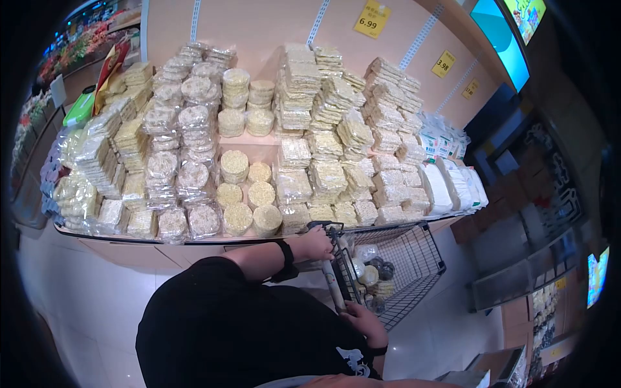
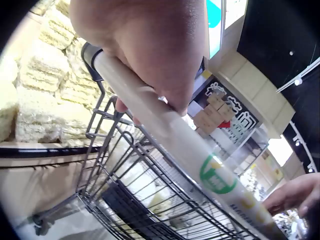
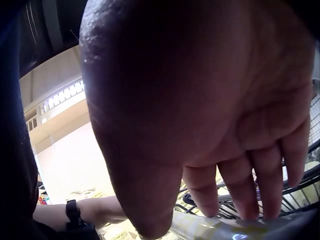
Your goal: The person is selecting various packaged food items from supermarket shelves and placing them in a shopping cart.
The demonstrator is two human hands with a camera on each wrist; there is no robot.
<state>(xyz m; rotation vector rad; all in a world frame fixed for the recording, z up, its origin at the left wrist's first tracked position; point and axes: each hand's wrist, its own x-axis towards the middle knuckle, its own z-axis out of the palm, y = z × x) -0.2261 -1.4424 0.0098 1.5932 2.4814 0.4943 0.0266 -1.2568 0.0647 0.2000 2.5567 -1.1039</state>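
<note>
The fingers of my left hand curl round the upper end of a shopping cart's pale handle. Towards the handle's other end is my right hand, its fingers extended and fingertips resting at the bar. A green round logo is printed on the handle between the hands. Beyond the bar, the wire cart holds several wrapped packs and round items. My left wrist wears a black band.
Stacked packs of dried noodles and round noodle cakes cover the display shelf beside the cart. White bags lie at its right end. Yellow price signs hang on the back wall. Pale floor shows around the cart.
</note>
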